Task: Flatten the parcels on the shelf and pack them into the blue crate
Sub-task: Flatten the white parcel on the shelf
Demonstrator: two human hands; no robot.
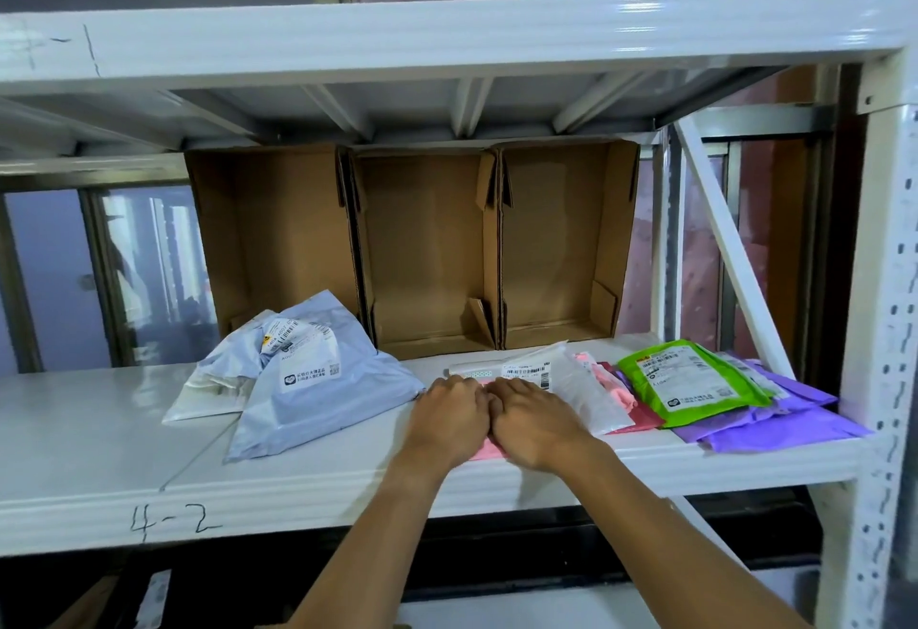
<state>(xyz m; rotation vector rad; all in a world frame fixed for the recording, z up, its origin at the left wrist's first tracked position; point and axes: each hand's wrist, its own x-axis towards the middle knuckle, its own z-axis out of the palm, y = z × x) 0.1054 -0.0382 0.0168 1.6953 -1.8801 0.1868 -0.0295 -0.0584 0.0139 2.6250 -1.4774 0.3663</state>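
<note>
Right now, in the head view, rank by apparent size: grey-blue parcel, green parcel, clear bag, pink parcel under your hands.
1. grey-blue parcel, largest
2. green parcel
3. clear bag, narrower
Unranked: pink parcel, mostly hidden under the left hand and right hand.

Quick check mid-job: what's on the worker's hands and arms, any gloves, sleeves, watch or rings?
Nothing worn shows. The left hand and right hand are bare: no gloves, no rings visible. Both forearms are bare too, with no watch or wristband, and no sleeve appears above the picture's bottom edge.
</note>
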